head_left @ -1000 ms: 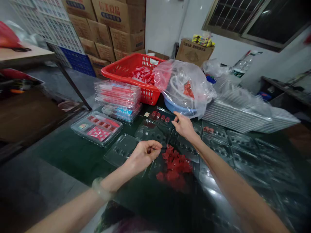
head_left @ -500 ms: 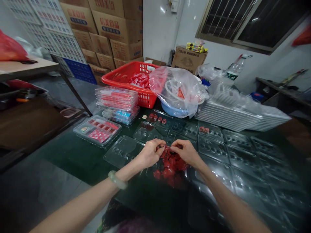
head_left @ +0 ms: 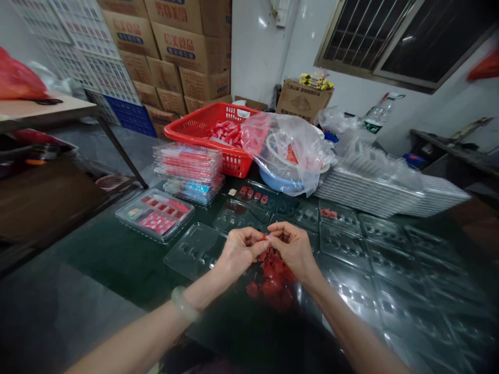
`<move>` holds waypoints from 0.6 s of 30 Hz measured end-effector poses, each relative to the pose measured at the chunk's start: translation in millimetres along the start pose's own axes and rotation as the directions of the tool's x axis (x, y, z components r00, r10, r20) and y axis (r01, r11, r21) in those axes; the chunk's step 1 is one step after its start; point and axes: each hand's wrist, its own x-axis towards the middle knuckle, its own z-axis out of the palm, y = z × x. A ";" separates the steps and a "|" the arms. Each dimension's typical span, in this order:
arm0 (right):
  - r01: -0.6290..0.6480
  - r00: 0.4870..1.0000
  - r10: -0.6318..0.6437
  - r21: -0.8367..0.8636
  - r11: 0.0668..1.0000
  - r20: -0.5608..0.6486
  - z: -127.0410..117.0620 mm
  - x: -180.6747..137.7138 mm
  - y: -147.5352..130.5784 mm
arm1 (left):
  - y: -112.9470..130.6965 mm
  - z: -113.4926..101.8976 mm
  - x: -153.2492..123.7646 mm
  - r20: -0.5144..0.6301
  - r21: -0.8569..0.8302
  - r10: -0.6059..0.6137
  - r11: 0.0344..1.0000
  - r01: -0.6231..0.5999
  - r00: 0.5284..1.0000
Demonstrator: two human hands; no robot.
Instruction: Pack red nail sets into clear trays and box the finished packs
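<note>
Fingertip to fingertip, my left hand (head_left: 242,250) and my right hand (head_left: 291,248) pinch a small red piece (head_left: 265,238) between them; its exact kind is too small to make out. Just beneath lies a heap of small red translucent pieces (head_left: 275,280) on the dark green table (head_left: 113,275). A clear plastic tray (head_left: 197,248) with moulded hollows lies left of my hands. Beyond them, a tray holds a row of small red pieces (head_left: 254,195). Another tray to the right has two red pieces (head_left: 328,213) in it.
Clear trays (head_left: 374,270) cover the right side. A filled, lidded tray (head_left: 156,214) and stacked packs (head_left: 189,166) stand left. Behind are a red basket (head_left: 198,127), a plastic-covered blue basin (head_left: 283,182) and a tray stack (head_left: 370,189). Cartons (head_left: 183,47) line the wall.
My hands have come together, their fingertips now meeting over the red heap. My right hand has shifted slightly left. The view has tilted a little.
</note>
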 end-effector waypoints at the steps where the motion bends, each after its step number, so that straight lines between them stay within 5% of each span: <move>1: 0.032 0.999 -0.032 -0.035 0.999 -0.005 1.5 0.1 0.9 | 0.3 0.0 0.0 -0.017 -0.008 0.012 1.000 -0.012 1.000; 7: 0.088 0.996 -0.088 -0.074 0.993 -0.003 6.3 0.5 3.4 | -2.5 -3.5 2.8 -0.043 -0.208 0.062 0.976 -0.070 0.997; 12: 0.116 0.993 -0.116 0.012 0.993 -0.002 11.3 -4.1 -2.1 | -3.1 -12.2 5.9 0.182 -0.357 -0.131 0.915 0.189 0.975; 18: 0.121 0.993 -0.121 0.001 0.993 -0.007 13.3 -12.3 -9.7 | 1.0 -15.4 3.8 0.270 -0.384 -0.355 0.813 0.438 0.895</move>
